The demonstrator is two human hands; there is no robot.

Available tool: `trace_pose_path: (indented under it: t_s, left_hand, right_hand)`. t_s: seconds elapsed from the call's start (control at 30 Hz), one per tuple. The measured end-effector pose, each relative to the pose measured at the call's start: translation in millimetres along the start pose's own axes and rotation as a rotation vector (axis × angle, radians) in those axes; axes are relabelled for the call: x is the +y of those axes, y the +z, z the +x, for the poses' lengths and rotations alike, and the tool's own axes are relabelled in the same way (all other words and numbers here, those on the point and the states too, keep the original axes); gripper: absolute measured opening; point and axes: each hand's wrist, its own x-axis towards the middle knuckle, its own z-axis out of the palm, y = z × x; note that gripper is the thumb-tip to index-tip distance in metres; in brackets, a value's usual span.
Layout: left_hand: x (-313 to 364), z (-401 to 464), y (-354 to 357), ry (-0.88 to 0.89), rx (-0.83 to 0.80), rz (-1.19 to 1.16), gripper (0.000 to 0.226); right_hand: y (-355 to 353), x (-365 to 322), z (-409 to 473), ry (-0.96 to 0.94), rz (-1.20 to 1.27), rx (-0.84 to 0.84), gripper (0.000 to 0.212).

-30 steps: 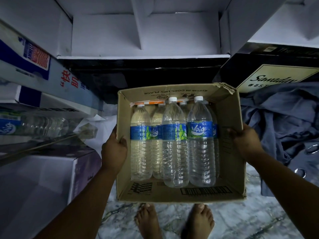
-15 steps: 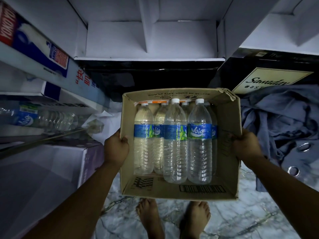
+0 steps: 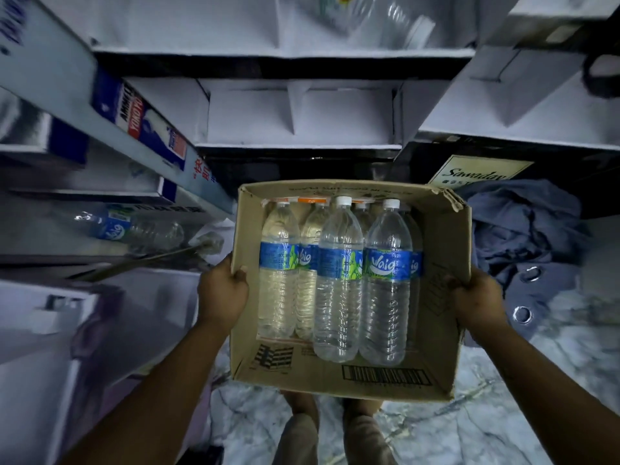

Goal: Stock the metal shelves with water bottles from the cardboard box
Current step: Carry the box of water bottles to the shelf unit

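**A:** So what are the hands doing here?

**B:** The left hand is gripping the left wall of the cardboard box — thumb hooking over the rim, fingers curling against the outside. The right hand is doing the same on the right wall, fingers wrapping over the edge. Both are holding the box up off the floor, in front of the person's body.

**A:** And the bottles?

**B:** The water bottles are lying inside the box, caps pointing away from the person, blue labels facing up. They're packing the left and middle of the box, and the two on the right are sitting higher than the rest. There's a bare strip of cardboard along the right wall.

**A:** What's around it?

**B:** The metal shelves are standing straight ahead, white, split by dividers. A single bottle is lying on its side on a left-hand shelf, with blue and white cartons leaning above it. On the right a grey-blue cloth is bunching up just beside the box, under a dark box with a cream label. Marble floor below — the person's legs are showing under the box.
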Motion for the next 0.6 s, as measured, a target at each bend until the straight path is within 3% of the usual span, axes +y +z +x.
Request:
trace_pose_path:
  t_s: [0.6]
  left_hand:
    - [112.0,-137.0,-205.2,-0.022,0.062,-0.09,0.022]
  right_hand:
    - [-213.2,-117.9,-133.8,-0.112,-0.048,-0.002,0.016]
